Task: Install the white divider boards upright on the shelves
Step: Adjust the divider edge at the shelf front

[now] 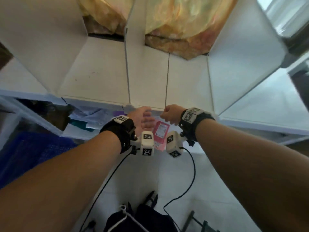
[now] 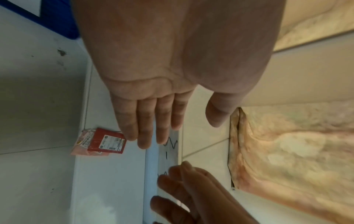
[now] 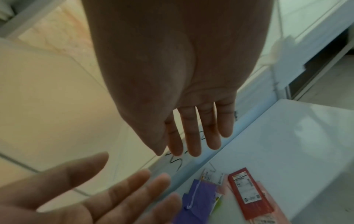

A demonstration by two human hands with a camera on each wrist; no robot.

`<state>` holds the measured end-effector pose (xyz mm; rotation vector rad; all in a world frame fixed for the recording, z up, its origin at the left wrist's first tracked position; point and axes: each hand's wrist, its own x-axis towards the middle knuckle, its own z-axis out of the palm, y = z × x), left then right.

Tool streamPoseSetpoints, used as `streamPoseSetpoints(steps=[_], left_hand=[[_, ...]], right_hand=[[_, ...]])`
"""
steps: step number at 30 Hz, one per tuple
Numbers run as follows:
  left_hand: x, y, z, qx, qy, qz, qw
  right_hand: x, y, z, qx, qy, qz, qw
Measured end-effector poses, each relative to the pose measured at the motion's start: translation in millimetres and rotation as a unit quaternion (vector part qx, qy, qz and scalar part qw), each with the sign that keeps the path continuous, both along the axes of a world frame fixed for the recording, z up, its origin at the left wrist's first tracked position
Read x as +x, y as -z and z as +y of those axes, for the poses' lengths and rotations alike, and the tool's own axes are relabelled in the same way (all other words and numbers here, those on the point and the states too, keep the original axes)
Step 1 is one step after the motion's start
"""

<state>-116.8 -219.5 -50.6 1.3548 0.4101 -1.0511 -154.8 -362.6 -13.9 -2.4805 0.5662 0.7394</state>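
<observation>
A white divider board point(image 1: 133, 52) stands upright in the middle of the white shelf point(image 1: 98, 77). Taller white panels rise at the left point(image 1: 41, 39) and right point(image 1: 242, 67). Both hands hover at the shelf's front edge point(image 2: 168, 153), which carries black scribbles. My left hand point(image 1: 145, 118) point(image 2: 172, 121) has straight fingers and holds nothing. My right hand point(image 1: 170, 114) point(image 3: 178, 145) is just to its right, fingers also straight and empty. Each wrist view shows the other hand: the right hand point(image 2: 191, 189) and the left hand point(image 3: 95, 189).
A red packet point(image 1: 161, 129) point(image 2: 106, 142) point(image 3: 247, 191) and a purple item point(image 3: 197, 197) lie on the lower white surface under the hands. Yellow patterned cloth point(image 1: 180, 24) hangs behind the shelf. A blue crate point(image 1: 33, 153) sits at the lower left, dark bags point(image 1: 142, 218) on the floor.
</observation>
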Motion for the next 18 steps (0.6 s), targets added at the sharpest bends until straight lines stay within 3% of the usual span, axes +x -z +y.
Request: streamPoseSetpoints(steps=[9, 18], left_hand=[[-40.2, -17.5, -32.3, -0.045, 0.093, -0.021, 0.994], [-55.9, -34.3, -67.4, -0.044, 0.119, -0.049, 0.991]], right_hand=[[-76.3, -8.0, -6.1, -0.053, 0.078, 0.015, 0.995], [-115.2, -26.7, -67.9, -0.04, 0.166, 0.009, 0.985]])
